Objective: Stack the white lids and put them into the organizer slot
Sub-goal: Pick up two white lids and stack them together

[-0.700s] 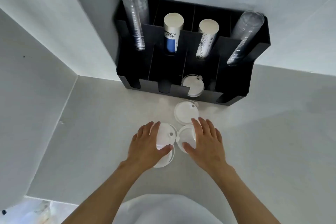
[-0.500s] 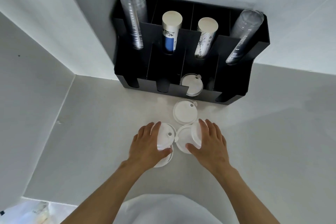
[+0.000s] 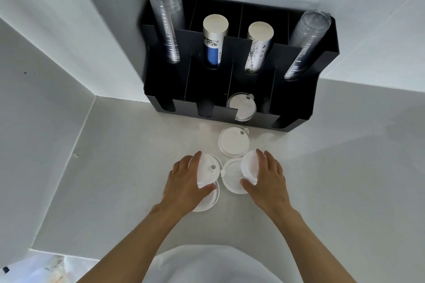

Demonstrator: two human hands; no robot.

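Note:
Several white lids lie on the white counter in front of a black organizer [image 3: 303,89]. My left hand [image 3: 186,184] grips one white lid [image 3: 205,171], tilted up off another lid [image 3: 207,202] beneath it. My right hand [image 3: 266,179] grips a second lid [image 3: 249,164], tilted on edge over a flat lid [image 3: 232,177]. One more lid [image 3: 233,140] lies flat just ahead of my hands. A lid [image 3: 241,107] sits in the organizer's third front slot.
The organizer holds two clear cup stacks [image 3: 165,23] [image 3: 305,46] at its ends and two paper cup stacks [image 3: 215,39] [image 3: 258,46] between them. White walls close in on the left and behind. My white garment [image 3: 218,264] fills the bottom edge.
Both hands have lifted their lids further off the counter and tilted them more upright. The lids underneath have come into view.

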